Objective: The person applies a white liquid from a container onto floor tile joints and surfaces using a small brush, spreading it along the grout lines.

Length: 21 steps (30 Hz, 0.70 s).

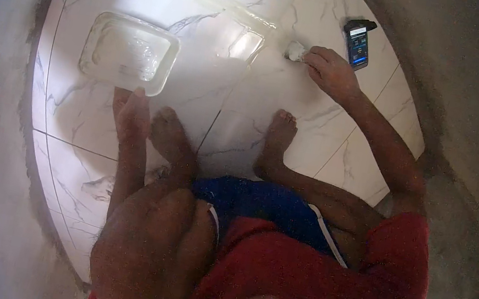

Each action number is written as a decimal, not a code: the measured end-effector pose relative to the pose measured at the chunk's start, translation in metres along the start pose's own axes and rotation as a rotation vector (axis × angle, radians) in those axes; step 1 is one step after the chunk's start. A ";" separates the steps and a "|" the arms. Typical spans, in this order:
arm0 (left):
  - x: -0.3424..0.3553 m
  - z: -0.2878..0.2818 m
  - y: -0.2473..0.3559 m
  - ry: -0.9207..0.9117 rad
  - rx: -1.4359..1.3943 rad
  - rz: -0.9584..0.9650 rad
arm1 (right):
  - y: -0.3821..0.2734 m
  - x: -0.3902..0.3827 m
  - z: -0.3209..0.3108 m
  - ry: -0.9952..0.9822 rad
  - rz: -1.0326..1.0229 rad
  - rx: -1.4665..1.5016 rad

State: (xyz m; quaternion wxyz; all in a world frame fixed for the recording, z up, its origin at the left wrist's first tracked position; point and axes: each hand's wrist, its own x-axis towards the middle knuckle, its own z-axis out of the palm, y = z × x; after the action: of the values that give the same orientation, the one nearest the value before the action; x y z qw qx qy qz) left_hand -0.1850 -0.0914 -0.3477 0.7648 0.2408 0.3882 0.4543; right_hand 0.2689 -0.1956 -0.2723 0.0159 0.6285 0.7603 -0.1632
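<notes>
Right hand [328,71]: clenched around white cloth [296,50], pressed on marble floor [201,73]. Left hand [132,111]: released, flat on floor, just below shallow white tray [129,53]. Phone [358,44]: beside right hand.

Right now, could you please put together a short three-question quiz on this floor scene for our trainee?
1. True or false: the right hand presses a small white pad against the marble floor tiles.
2. What lies just beyond the right hand: A) a phone, B) a hammer, C) a cup?
3. Which hand is nearest the shallow white tray?

Key: 1 true; 2 A; 3 the left hand, at the tray's near edge.
</notes>
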 end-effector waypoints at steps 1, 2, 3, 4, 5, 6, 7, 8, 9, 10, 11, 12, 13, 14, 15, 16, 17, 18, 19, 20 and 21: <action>0.001 0.000 -0.001 -0.001 -0.005 0.008 | 0.002 -0.005 0.000 0.013 -0.010 0.008; 0.001 0.002 -0.001 -0.004 -0.007 0.006 | 0.005 -0.008 0.000 0.025 -0.020 0.017; 0.001 0.003 -0.001 -0.008 -0.014 0.007 | 0.007 -0.011 0.000 0.024 -0.017 0.015; 0.000 0.004 0.000 -0.010 -0.018 0.010 | 0.007 -0.011 -0.003 0.009 0.033 0.057; 0.000 0.003 0.000 -0.010 -0.018 0.009 | 0.007 -0.011 -0.006 -0.007 0.083 0.099; 0.001 0.000 -0.001 -0.008 -0.024 0.011 | 0.007 -0.010 -0.008 -0.007 0.084 0.099; 0.002 0.000 -0.002 -0.009 -0.032 0.011 | 0.006 -0.008 -0.013 0.046 0.171 0.178; 0.002 0.000 -0.002 -0.012 -0.035 0.009 | 0.005 -0.006 -0.016 0.099 0.258 0.257; 0.001 0.000 -0.002 -0.017 -0.025 0.000 | 0.006 -0.004 -0.018 0.100 0.261 0.255; 0.002 0.001 -0.001 -0.024 -0.015 -0.007 | 0.008 0.000 -0.021 0.071 0.468 0.366; 0.001 0.002 0.000 -0.029 -0.016 -0.006 | 0.011 0.002 -0.022 0.042 0.675 0.477; -0.001 0.005 0.000 0.006 -0.007 -0.027 | 0.017 0.000 -0.020 0.046 0.678 0.475; -0.002 0.005 0.002 0.047 0.007 -0.041 | 0.026 -0.002 -0.015 0.014 0.788 0.615; -0.002 0.005 0.003 0.046 0.008 -0.036 | 0.034 -0.008 -0.010 -0.019 0.897 0.755; -0.001 0.004 0.003 0.038 -0.004 -0.036 | 0.040 -0.015 -0.004 -0.016 0.892 0.756; -0.001 0.003 0.000 0.031 -0.016 -0.038 | 0.047 -0.024 0.005 -0.045 0.957 0.844; 0.000 0.002 -0.001 0.032 -0.010 -0.033 | 0.049 -0.027 0.008 -0.074 1.019 0.934; 0.000 0.002 -0.002 0.012 -0.019 -0.005 | 0.052 -0.030 0.011 -0.074 1.013 0.939; 0.000 0.002 -0.002 -0.008 -0.027 0.022 | 0.050 -0.031 0.011 -0.101 1.028 0.960; 0.000 0.002 -0.001 -0.006 -0.023 0.025 | 0.048 -0.030 0.012 -0.128 1.041 0.979; -0.001 0.003 0.000 0.018 -0.011 -0.002 | 0.048 -0.028 0.011 -0.130 1.035 0.983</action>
State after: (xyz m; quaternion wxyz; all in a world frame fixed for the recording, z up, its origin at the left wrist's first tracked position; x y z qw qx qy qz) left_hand -0.1828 -0.0926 -0.3459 0.7630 0.2321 0.3927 0.4580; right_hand 0.3188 -0.2179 -0.2876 -0.1484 0.8321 0.2007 -0.4953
